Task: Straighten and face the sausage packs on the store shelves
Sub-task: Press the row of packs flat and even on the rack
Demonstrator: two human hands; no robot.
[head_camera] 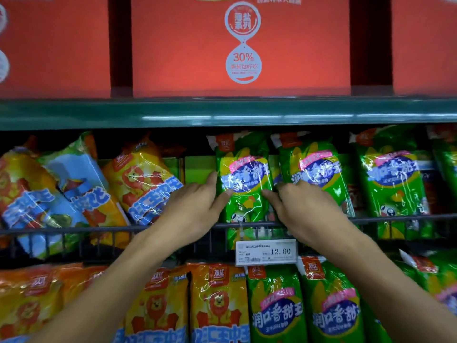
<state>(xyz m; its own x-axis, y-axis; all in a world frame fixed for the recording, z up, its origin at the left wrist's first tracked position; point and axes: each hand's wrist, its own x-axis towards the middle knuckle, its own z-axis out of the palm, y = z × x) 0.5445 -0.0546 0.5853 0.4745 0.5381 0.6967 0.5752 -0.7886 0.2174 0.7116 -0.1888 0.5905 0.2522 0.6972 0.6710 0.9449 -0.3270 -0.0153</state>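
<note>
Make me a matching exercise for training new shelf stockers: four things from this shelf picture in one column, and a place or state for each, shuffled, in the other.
Things:
1. green pack between the hands
2. orange lion pack
3. price tag
4. red poster

Places or states:
A. clipped to the wire rail of the shelf front
B. leaning tilted, left of the left hand
C. above the green shelf edge
D. upright, touched on both sides by fingers; right hand on its right

Pairs: 1-D, 2-B, 3-A, 4-C

Shop: stocked shelves [222, 115], price tag [266, 252] on wire rail [74, 230].
</note>
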